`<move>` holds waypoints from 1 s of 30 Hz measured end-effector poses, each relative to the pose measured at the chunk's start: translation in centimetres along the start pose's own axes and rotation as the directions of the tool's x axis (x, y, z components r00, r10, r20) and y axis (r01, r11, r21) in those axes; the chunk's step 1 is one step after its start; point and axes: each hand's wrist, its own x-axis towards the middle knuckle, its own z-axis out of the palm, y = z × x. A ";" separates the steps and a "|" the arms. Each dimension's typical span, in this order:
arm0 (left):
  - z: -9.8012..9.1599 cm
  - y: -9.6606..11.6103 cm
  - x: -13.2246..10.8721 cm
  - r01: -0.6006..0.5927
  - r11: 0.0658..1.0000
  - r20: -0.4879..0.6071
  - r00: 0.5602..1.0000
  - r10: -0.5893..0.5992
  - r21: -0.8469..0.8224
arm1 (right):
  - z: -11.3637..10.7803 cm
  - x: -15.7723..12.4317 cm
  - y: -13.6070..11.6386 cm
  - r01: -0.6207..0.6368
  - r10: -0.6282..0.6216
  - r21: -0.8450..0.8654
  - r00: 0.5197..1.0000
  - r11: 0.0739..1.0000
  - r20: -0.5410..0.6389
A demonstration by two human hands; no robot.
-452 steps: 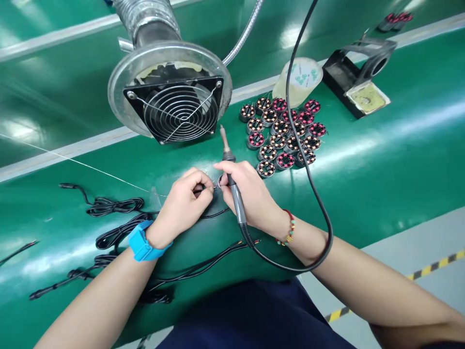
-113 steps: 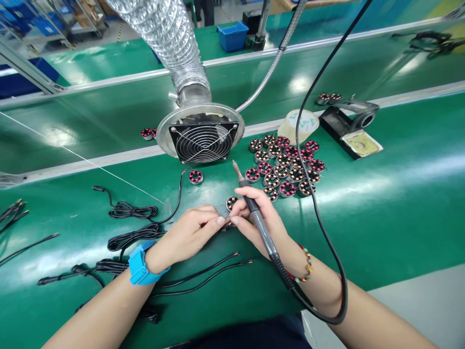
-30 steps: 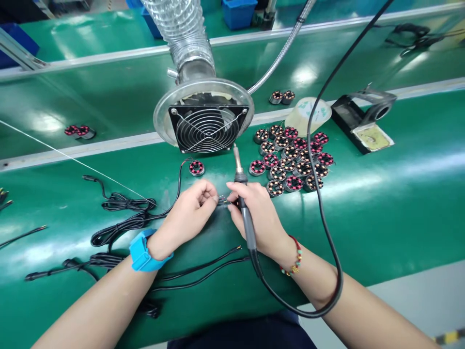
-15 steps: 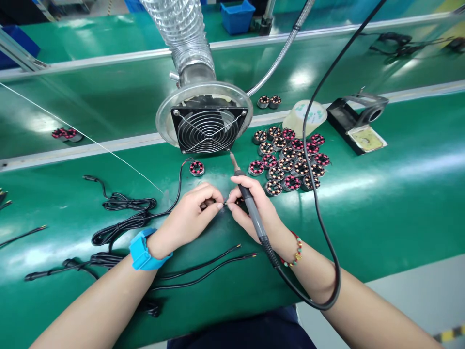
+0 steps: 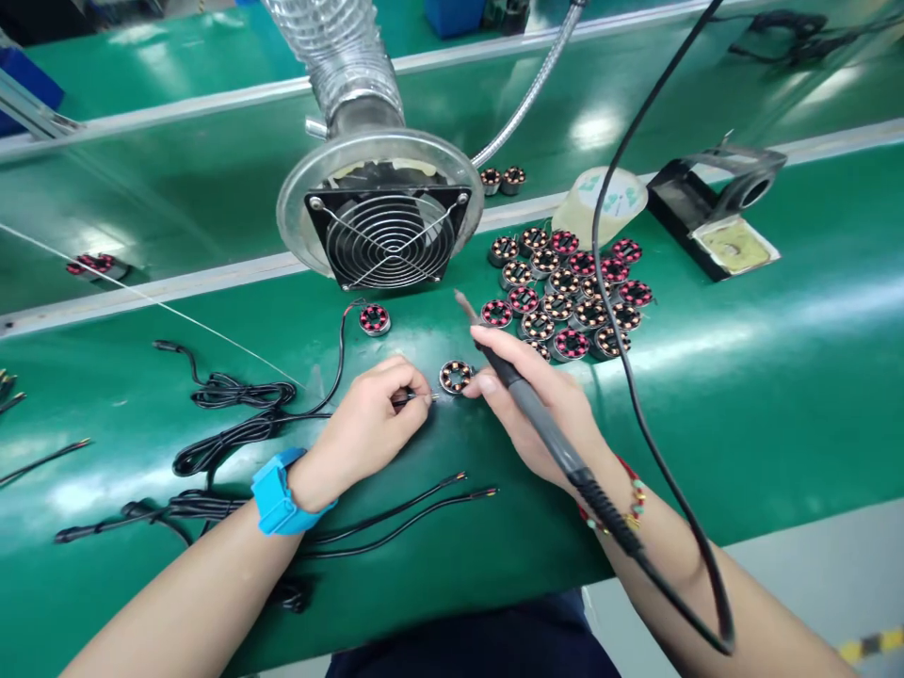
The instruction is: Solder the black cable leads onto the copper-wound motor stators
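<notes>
Pinching thin leads (image 5: 434,396) between thumb and forefinger: left hand (image 5: 381,410), its other fingers curled out of sight, so the grip inside the palm is hard to read. Only short bright ends poke out past the fingertips; a black cable runs up to the wrist from the left and is lost beneath the hand. Right hand (image 5: 540,400) closed around the iron (image 5: 529,405), tip up and toward the back edge of the bench (image 5: 706,424). Hands apart, with the coil (image 5: 456,369) flat on the bench between them, nearer the back edge than the front. Right fingertips at its side; contact or a slight gap, cannot tell. Red coil (image 5: 374,319) closer to the back edge, in front of the fan (image 5: 392,240); a cable end reaches it, join too small to make out. Cluster (image 5: 557,306) along the back edge, right of the iron; its nearest coil is partly covered by the right hand, others crossed by the iron's cord. Stand (image 5: 713,217) by the back edge, farther right. Bundled cables (image 5: 233,438) to the left, lower ones hidden behind the left forearm. Bench's left end cut off; duct (image 5: 339,56) cropped at the top.
</notes>
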 end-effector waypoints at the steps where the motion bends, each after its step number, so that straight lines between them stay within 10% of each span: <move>1: 0.1 0.0 0.0 0.008 1.000 -0.010 1.000 -0.008 -0.002 | -0.3 0.0 -0.1 0.025 -0.025 -0.014 1.000 1.000 -0.017; 30: 0.2 0.1 0.4 0.030 0.998 -0.054 0.998 -0.027 0.047 | -1.8 -0.3 -1.5 0.064 -0.051 0.088 0.988 0.994 -0.145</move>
